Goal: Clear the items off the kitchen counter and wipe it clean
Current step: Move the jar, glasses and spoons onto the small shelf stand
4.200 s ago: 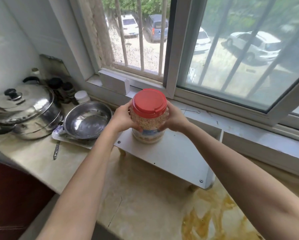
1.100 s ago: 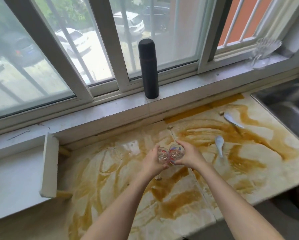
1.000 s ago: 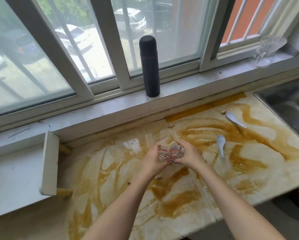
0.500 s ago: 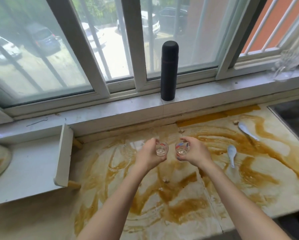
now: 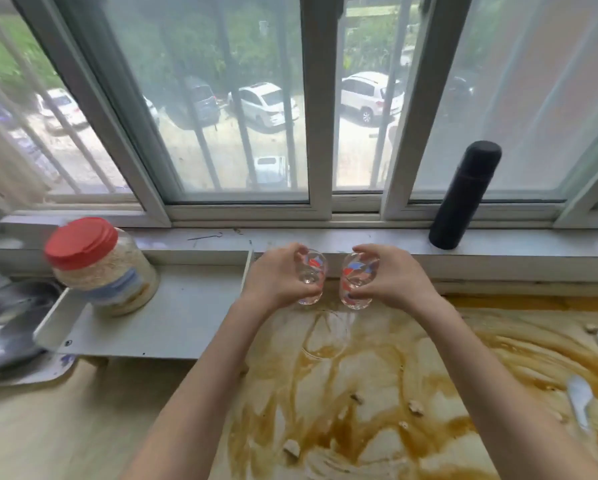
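Over the counter's (image 5: pixel 82 427) far edge, left hand (image 5: pixel 277 279) grips left glass (image 5: pixel 312 284), right hand (image 5: pixel 396 279) grips right glass (image 5: pixel 355 285), both upright; white shelf (image 5: pixel 186 306) just left, nearer left hand

L grip (image 5: pixel 277 279), R grip (image 5: pixel 396 277): both curled

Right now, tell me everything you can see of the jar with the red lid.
The jar is clear and plastic-looking, with a closed red lid. Pale oat-like flakes fill it nearly to the top; a blue and white label wraps its lower part. It stands on its base at the left end of the white shelf, slightly blurred. Nothing else touches it: the left hand grips the left glass and the right hand the right glass, off to its right.
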{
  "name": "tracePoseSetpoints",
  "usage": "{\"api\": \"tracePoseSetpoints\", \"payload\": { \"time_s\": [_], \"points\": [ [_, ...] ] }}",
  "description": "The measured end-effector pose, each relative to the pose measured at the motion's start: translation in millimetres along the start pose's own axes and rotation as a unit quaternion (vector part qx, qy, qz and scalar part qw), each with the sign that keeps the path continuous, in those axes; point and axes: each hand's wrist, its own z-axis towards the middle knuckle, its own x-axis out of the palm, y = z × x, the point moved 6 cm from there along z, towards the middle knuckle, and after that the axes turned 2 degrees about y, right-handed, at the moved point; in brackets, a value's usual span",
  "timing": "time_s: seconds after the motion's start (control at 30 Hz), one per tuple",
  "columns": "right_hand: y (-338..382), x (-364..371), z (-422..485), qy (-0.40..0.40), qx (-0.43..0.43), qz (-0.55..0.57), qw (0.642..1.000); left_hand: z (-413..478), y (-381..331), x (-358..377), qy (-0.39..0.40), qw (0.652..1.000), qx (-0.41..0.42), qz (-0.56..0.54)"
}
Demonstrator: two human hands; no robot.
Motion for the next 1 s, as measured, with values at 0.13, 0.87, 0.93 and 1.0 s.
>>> {"api": "tracePoseSetpoints", "payload": {
  "time_s": [0.13,0.87,0.93,1.0],
  "points": [
    [66,18,16,0.009,-0.047,-0.008,0.999,-15,42,-61,-0.045,0.999,-0.024,0.006],
    [230,172,90,0.097,-0.101,-0.027,0.990,-37,233,-147,-0.088,0.987,-0.136,-0.012],
    [231,189,94,0.107,-0.091,-0.028,0.990,-34,248,-141,-0.082,0.986,-0.147,-0.015],
    [230,205,98,0.114,-0.078,-0.023,0.990,-33,263,-132,-0.072,0.984,-0.163,-0.023]
  ]
}}
